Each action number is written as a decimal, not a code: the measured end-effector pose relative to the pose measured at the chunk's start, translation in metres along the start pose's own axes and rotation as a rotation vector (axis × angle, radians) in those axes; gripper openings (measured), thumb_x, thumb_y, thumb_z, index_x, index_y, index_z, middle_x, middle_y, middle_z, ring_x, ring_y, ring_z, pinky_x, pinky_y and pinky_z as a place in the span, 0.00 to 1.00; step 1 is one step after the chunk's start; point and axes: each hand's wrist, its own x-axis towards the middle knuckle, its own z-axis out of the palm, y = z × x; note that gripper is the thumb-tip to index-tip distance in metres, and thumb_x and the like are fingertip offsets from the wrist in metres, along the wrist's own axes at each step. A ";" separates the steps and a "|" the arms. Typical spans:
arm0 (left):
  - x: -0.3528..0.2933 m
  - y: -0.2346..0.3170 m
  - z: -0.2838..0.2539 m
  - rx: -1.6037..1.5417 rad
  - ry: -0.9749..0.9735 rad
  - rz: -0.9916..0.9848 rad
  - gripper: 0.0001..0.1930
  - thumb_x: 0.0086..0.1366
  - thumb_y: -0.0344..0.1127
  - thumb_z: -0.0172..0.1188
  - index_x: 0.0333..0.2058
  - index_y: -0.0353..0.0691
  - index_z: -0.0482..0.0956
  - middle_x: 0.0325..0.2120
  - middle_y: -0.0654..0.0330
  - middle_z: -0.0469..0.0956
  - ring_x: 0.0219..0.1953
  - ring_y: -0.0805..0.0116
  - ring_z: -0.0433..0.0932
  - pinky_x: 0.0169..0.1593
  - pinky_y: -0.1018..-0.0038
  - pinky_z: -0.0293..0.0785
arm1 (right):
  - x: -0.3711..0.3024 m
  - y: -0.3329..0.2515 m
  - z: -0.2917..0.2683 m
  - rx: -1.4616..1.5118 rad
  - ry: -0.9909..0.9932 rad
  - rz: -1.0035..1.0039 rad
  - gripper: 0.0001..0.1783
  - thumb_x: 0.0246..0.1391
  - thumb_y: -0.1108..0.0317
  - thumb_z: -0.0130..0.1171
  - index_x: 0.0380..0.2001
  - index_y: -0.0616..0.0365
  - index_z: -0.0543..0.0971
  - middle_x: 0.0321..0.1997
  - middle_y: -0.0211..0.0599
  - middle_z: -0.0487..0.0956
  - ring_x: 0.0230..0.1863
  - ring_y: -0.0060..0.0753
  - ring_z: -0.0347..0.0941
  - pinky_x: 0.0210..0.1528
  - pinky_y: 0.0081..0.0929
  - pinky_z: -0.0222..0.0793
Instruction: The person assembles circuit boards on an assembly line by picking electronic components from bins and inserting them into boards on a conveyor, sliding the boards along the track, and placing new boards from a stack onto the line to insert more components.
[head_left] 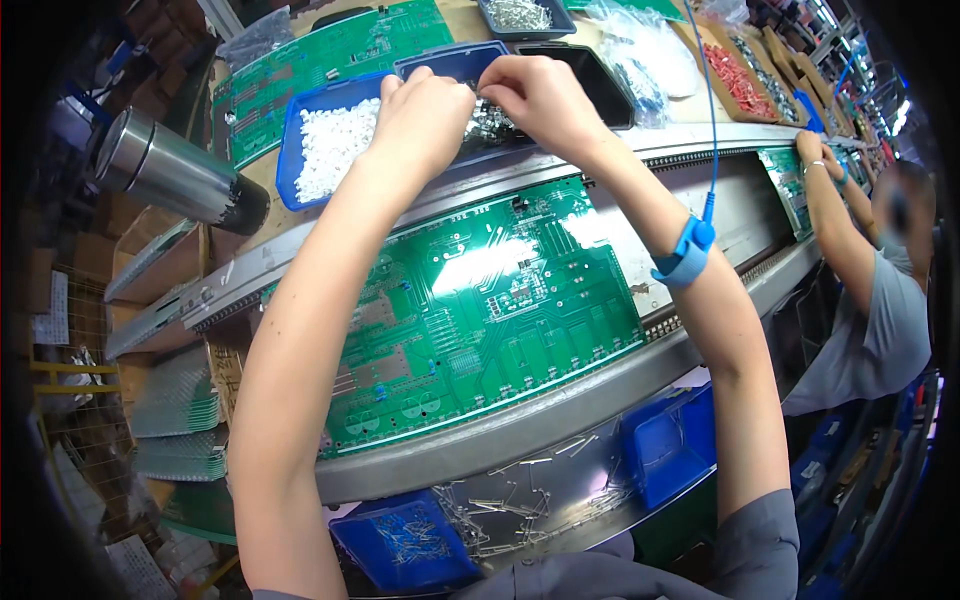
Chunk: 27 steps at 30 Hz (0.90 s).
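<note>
Reaching hands: left hand (425, 115) and right hand (545, 95) nearly meet above a blue bin (470, 63) of small metal parts (488, 123); their fingers (505, 72) bend inward, but how narrowly, or around what, cannot be told.
Hidden: the left forearm (300, 320) covers part of the green circuit board (560, 330); glare bleaches its middle.
Rails: the board lies between metal rails (520, 415), nearer the body than the hands; the track (745, 195) stretches right to another green board (785, 180).
Board face: pale tracings, few small dark and blue components (380, 392).
</note>
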 end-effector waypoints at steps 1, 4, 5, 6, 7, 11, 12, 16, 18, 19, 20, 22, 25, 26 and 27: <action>0.002 0.003 0.002 0.031 -0.007 0.031 0.08 0.53 0.26 0.54 0.27 0.42 0.82 0.31 0.59 0.81 0.43 0.59 0.74 0.46 0.57 0.65 | -0.002 -0.001 -0.006 0.072 -0.006 0.115 0.07 0.49 0.72 0.59 0.32 0.63 0.80 0.21 0.40 0.78 0.23 0.27 0.76 0.28 0.24 0.70; 0.007 0.009 0.009 0.102 -0.059 0.038 0.07 0.53 0.27 0.55 0.27 0.43 0.82 0.30 0.59 0.81 0.41 0.61 0.75 0.45 0.59 0.65 | -0.012 0.004 -0.020 0.194 -0.022 0.203 0.08 0.51 0.72 0.59 0.34 0.64 0.80 0.22 0.31 0.78 0.23 0.16 0.71 0.27 0.18 0.68; 0.008 0.010 0.013 0.137 -0.084 0.032 0.07 0.52 0.27 0.55 0.26 0.43 0.82 0.30 0.59 0.81 0.41 0.62 0.76 0.45 0.59 0.66 | -0.017 0.002 -0.026 0.243 -0.033 0.239 0.08 0.51 0.72 0.58 0.34 0.64 0.80 0.22 0.29 0.79 0.23 0.16 0.71 0.26 0.17 0.68; 0.008 0.010 0.016 0.151 -0.065 0.039 0.06 0.52 0.28 0.56 0.26 0.44 0.82 0.29 0.59 0.81 0.40 0.63 0.76 0.45 0.60 0.65 | -0.021 -0.001 -0.033 0.243 -0.072 0.257 0.07 0.51 0.74 0.58 0.34 0.65 0.79 0.24 0.27 0.78 0.25 0.14 0.70 0.27 0.15 0.68; 0.008 0.010 0.018 0.149 -0.064 0.041 0.06 0.52 0.28 0.56 0.26 0.44 0.82 0.29 0.59 0.81 0.40 0.63 0.76 0.45 0.60 0.65 | -0.027 0.001 -0.036 0.241 -0.071 0.258 0.07 0.51 0.74 0.58 0.34 0.65 0.79 0.24 0.27 0.78 0.25 0.14 0.70 0.27 0.15 0.68; 0.011 0.005 0.019 0.144 -0.060 0.031 0.07 0.52 0.27 0.55 0.26 0.43 0.82 0.29 0.57 0.81 0.39 0.60 0.78 0.44 0.60 0.68 | -0.056 -0.002 -0.041 0.294 -0.168 0.286 0.07 0.50 0.76 0.57 0.34 0.65 0.77 0.26 0.28 0.79 0.26 0.14 0.71 0.30 0.15 0.68; 0.012 0.003 0.018 0.120 -0.081 0.008 0.06 0.52 0.27 0.55 0.26 0.42 0.82 0.30 0.55 0.81 0.38 0.58 0.79 0.43 0.59 0.70 | -0.060 -0.005 -0.041 0.253 -0.178 0.274 0.07 0.50 0.76 0.56 0.34 0.65 0.77 0.26 0.29 0.78 0.26 0.14 0.71 0.30 0.16 0.68; 0.014 -0.002 0.010 -0.065 0.013 -0.083 0.06 0.53 0.27 0.55 0.26 0.40 0.81 0.30 0.52 0.80 0.36 0.54 0.79 0.41 0.59 0.73 | -0.053 -0.004 -0.036 0.137 -0.099 0.175 0.07 0.49 0.77 0.55 0.32 0.64 0.79 0.25 0.35 0.78 0.25 0.23 0.74 0.29 0.22 0.70; 0.006 -0.002 -0.001 -0.306 0.239 -0.074 0.05 0.54 0.27 0.55 0.27 0.38 0.81 0.30 0.50 0.79 0.35 0.52 0.79 0.41 0.60 0.74 | -0.036 0.000 -0.030 0.031 -0.055 -0.008 0.07 0.47 0.77 0.56 0.32 0.64 0.79 0.26 0.38 0.78 0.26 0.30 0.75 0.30 0.25 0.71; 0.001 -0.002 -0.006 -0.309 0.239 -0.073 0.05 0.54 0.27 0.55 0.27 0.38 0.81 0.30 0.50 0.79 0.35 0.52 0.79 0.41 0.60 0.74 | -0.028 0.003 -0.026 -0.079 -0.013 -0.185 0.08 0.46 0.77 0.56 0.32 0.64 0.79 0.26 0.40 0.78 0.27 0.37 0.76 0.31 0.29 0.72; -0.007 -0.005 -0.013 -0.379 0.312 -0.050 0.05 0.55 0.27 0.55 0.28 0.38 0.81 0.29 0.50 0.79 0.34 0.53 0.79 0.40 0.61 0.74 | -0.020 0.005 -0.017 -0.130 -0.021 -0.218 0.07 0.44 0.76 0.57 0.30 0.62 0.79 0.28 0.44 0.78 0.31 0.47 0.76 0.33 0.35 0.72; -0.032 -0.011 -0.032 -0.435 0.379 -0.039 0.05 0.56 0.27 0.56 0.29 0.38 0.81 0.29 0.51 0.79 0.34 0.54 0.79 0.39 0.63 0.74 | -0.005 0.005 0.001 -0.239 -0.082 -0.219 0.05 0.44 0.76 0.56 0.28 0.61 0.79 0.27 0.44 0.78 0.31 0.47 0.76 0.34 0.37 0.72; -0.081 -0.010 -0.065 -0.598 0.302 -0.134 0.04 0.57 0.25 0.58 0.31 0.36 0.81 0.29 0.53 0.79 0.31 0.59 0.79 0.35 0.69 0.73 | 0.012 0.007 0.015 -0.424 -0.237 -0.170 0.02 0.43 0.77 0.55 0.23 0.59 0.76 0.26 0.44 0.78 0.33 0.48 0.76 0.35 0.41 0.72; -0.097 -0.008 -0.071 -0.636 0.278 -0.181 0.04 0.57 0.25 0.58 0.31 0.35 0.81 0.29 0.54 0.80 0.31 0.61 0.79 0.34 0.71 0.72 | 0.014 0.009 0.018 -0.483 -0.243 -0.186 0.02 0.42 0.76 0.56 0.22 0.60 0.78 0.26 0.44 0.79 0.33 0.47 0.77 0.34 0.40 0.74; -0.115 -0.010 -0.079 -0.658 0.248 -0.212 0.04 0.57 0.24 0.58 0.32 0.34 0.81 0.30 0.55 0.80 0.31 0.63 0.79 0.35 0.72 0.73 | 0.018 0.010 0.022 -0.537 -0.245 -0.205 0.02 0.40 0.76 0.58 0.21 0.60 0.79 0.25 0.45 0.80 0.33 0.47 0.79 0.34 0.39 0.76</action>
